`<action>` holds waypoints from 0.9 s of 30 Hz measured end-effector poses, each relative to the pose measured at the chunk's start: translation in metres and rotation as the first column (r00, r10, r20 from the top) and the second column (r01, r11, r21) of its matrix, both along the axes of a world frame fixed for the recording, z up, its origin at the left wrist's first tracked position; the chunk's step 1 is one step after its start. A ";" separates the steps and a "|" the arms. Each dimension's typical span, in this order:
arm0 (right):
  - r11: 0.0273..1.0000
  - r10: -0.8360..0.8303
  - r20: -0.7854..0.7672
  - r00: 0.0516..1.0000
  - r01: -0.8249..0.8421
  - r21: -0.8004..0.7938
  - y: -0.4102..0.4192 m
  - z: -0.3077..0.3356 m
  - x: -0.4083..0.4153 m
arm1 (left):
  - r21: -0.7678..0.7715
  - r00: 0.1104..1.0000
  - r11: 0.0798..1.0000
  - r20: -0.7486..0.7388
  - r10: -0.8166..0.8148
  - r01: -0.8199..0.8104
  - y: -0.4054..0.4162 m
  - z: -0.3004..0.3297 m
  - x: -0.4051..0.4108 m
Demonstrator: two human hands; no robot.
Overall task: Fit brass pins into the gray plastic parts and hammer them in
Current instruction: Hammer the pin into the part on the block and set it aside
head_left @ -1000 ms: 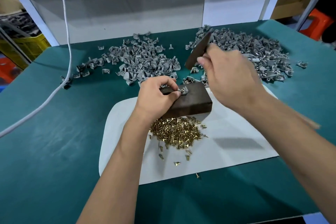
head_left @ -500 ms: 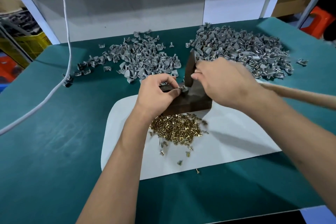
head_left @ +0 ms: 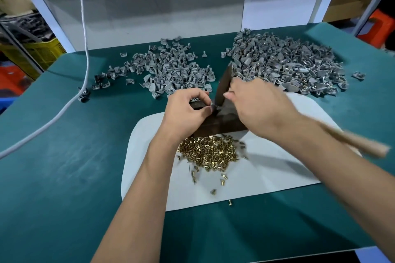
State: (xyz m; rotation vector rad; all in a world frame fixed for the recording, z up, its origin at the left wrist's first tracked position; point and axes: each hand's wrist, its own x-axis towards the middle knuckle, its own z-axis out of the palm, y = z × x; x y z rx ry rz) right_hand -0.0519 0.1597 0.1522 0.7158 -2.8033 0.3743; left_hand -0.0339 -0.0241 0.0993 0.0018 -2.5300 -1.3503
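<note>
On the dark block (head_left: pixel 222 126) your left hand (head_left: pixel 186 111) pinches a gray plastic part (head_left: pixel 213 107) | your right hand (head_left: pixel 260 109) grasps the hammer (head_left: pixel 224 85), head down on that part | brass pins (head_left: pixel 209 151) heaped just below on the white mat (head_left: pixel 288 168) | gray parts (head_left: pixel 288 64) piled on the worktop (head_left: pixel 64 177) beyond.

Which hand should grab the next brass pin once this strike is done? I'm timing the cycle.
Probably the left hand: it pinches the gray part on the dark block, just above the brass pin pile. The right hand grips the hammer.
</note>
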 end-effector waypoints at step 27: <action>1.000 0.011 0.097 0.995 -0.012 0.007 0.038 -0.007 -0.018 | 0.187 0.997 0.980 0.044 -0.071 0.061 0.005 -0.001 -0.001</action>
